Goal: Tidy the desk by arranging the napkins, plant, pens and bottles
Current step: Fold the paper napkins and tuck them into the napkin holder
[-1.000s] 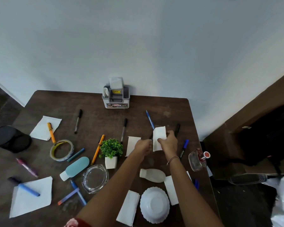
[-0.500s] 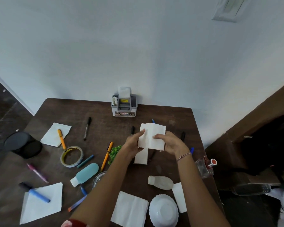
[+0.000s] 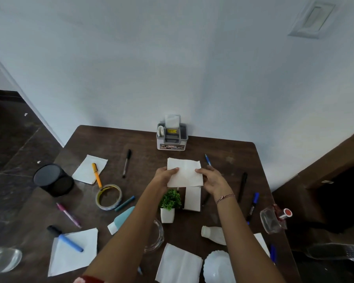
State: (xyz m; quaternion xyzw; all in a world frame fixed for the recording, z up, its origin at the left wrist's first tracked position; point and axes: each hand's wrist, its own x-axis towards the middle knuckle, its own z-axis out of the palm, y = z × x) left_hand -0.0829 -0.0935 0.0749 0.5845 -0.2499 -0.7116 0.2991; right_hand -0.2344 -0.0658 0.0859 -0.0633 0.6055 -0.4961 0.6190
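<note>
Both hands hold a white napkin [image 3: 185, 172] spread flat above the middle of the dark desk [image 3: 229, 160]. My left hand [image 3: 164, 176] pinches its left edge and my right hand [image 3: 209, 177] its right edge. Under it lies a folded napkin [image 3: 192, 199], beside a small green plant in a white pot [image 3: 169, 205]. More napkins lie at the far left [image 3: 88, 169], near left [image 3: 70, 253] and near edge [image 3: 177, 264]. Pens are scattered: orange [image 3: 97, 175], black [image 3: 126, 165], blue marker [image 3: 70, 243], pink [image 3: 69, 215]. A teal bottle [image 3: 122, 219] and a white bottle [image 3: 214, 234] lie on their sides.
A grey organiser [image 3: 172, 137] stands at the back against the wall. A tape roll [image 3: 108, 196], a glass dish [image 3: 156, 234], a white bowl [image 3: 219, 267] and a clear red-capped bottle [image 3: 274, 218] are on the desk. A black mesh cup [image 3: 53, 179] sits at the left edge.
The napkin, held folded narrow a second ago, is now unfolded and wider between my hands. The camera has tilted up, so the desk sits lower in view.
</note>
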